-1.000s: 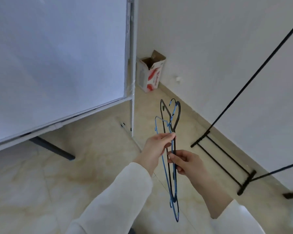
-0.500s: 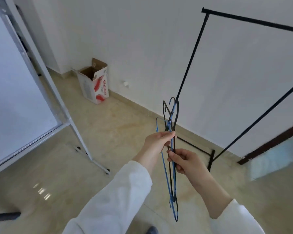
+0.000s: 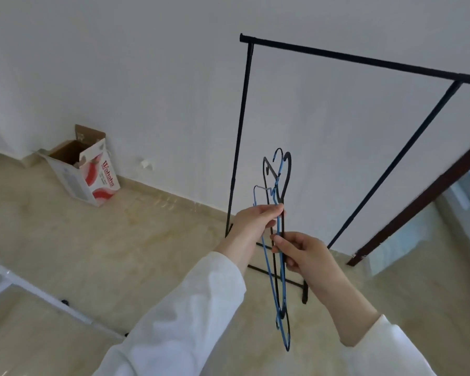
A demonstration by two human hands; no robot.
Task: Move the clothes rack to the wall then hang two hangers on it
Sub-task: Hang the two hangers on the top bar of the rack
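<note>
You are holding a bundle of wire hangers (image 3: pixel 278 240) upright in front of you, hooks up, near the centre of your view. The bundle is thin: black wire and blue wire lie pressed together, and how many hangers there are cannot be told. The black hooks curve at the top, a blue hook (image 3: pixel 278 154) rises between them, and the long bodies taper to a point below your wrists, toward 6 o'clock. Your left hand (image 3: pixel 255 221) has its grip clenched on the wires just below the hooks, thumb and fingertips pinching them. Your right hand (image 3: pixel 300 251) has its grip closed lower on the same wires, just beneath the left. Both sleeves are white. The clothes rack (image 3: pixel 358 61) stands behind the hangers, from 12 toward 2 o'clock, close against the white wall (image 3: pixel 147 77): a slim black frame with a straight top bar, two thin uprights and a low foot bar on the beige floor (image 3: pixel 79 240). Its bar is bare. At 9 o'clock an open cardboard box (image 3: pixel 84 169) sits against the wall.
</note>
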